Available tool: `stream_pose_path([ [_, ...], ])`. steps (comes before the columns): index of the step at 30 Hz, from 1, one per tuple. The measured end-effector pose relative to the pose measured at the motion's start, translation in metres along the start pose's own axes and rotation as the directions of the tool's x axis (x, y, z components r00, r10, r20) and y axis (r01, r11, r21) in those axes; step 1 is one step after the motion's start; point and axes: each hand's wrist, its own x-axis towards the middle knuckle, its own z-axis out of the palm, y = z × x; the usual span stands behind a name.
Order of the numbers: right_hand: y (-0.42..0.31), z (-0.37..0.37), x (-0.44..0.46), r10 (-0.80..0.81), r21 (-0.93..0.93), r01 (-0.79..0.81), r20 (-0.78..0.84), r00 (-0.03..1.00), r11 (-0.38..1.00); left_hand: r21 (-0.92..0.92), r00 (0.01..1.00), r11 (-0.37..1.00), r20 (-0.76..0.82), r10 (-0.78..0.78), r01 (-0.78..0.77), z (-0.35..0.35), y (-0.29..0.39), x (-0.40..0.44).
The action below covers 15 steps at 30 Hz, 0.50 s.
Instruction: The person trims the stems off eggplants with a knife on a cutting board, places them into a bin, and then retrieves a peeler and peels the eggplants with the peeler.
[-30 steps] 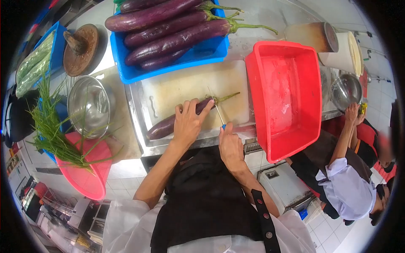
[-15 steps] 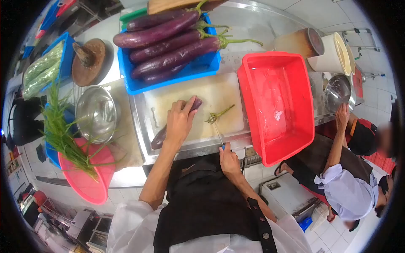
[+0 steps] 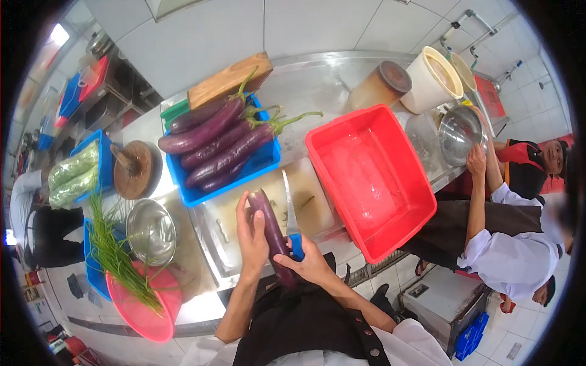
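Eggplant [image 3: 268,226], long and glossy purple, is held at a slant by the near side of a rectangular white plastic cutting board [image 3: 312,177]. Your left hand [image 3: 251,241] grips it; your right hand [image 3: 311,262] clasps a knife [image 3: 292,213] with a blue handle and thin silver blade, thumb against the eggplant. Beyond the board, a rectangular blue plastic tub [image 3: 259,169] bears whole purple eggplants [image 3: 224,155].
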Motion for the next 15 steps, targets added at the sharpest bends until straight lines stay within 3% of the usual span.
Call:
stream_pose_path([
  [2, -0.012, -0.010, -0.005, 0.078, -0.078, -0.082, -0.047, 0.996, 0.994, -0.100, 0.998, 0.994, 0.031, -0.051, 0.054, 0.012, 0.003, 0.001],
  [5, -0.008, -0.029, -0.017, 0.070, -0.016, -0.073, -0.144, 0.987, 0.997, -0.159, 0.971, 0.979, 0.220, -0.091, 0.128, 0.015, 0.009, 0.003],
  [6, -0.012, -0.036, -0.021, 0.050, -0.018, -0.054, -0.150, 0.987, 0.998, -0.167, 0.974, 0.979, 0.212, -0.084, 0.121, 0.012, 0.008, 0.003],
  [8, -0.010, -0.045, -0.030, 0.032, -0.088, -0.047, -0.164, 0.986, 0.995, -0.032, 0.925, 0.992, 0.366, -0.105, 0.125, 0.002, -0.001, 0.003],
  [9, -0.009, -0.048, -0.033, 0.020, -0.143, -0.047, -0.184, 0.983, 0.989, -0.150, 0.929, 0.973, 0.353, -0.113, 0.176, 0.003, -0.005, 0.000],
  [10, -0.009, -0.049, -0.034, 0.009, -0.154, -0.031, -0.142, 0.990, 0.988, -0.150, 0.924, 0.964, 0.350, -0.154, 0.218, 0.000, -0.013, 0.000],
  [12, -0.011, -0.045, -0.031, 0.132, -0.144, -0.169, -0.237, 0.963, 0.975, 0.009, 0.889, 0.968, 0.393, -0.235, 0.251, -0.008, -0.020, 0.003],
  [14, -0.012, -0.029, -0.018, 0.101, -0.099, -0.130, -0.252, 0.962, 0.987, 0.024, 0.873, 0.953, 0.393, -0.288, 0.304, -0.009, -0.015, 0.005],
  [15, -0.016, -0.019, -0.009, 0.027, -0.078, -0.047, -0.239, 0.971, 0.996, 0.065, 0.895, 0.982, 0.403, -0.190, 0.179, -0.005, -0.008, 0.007],
])
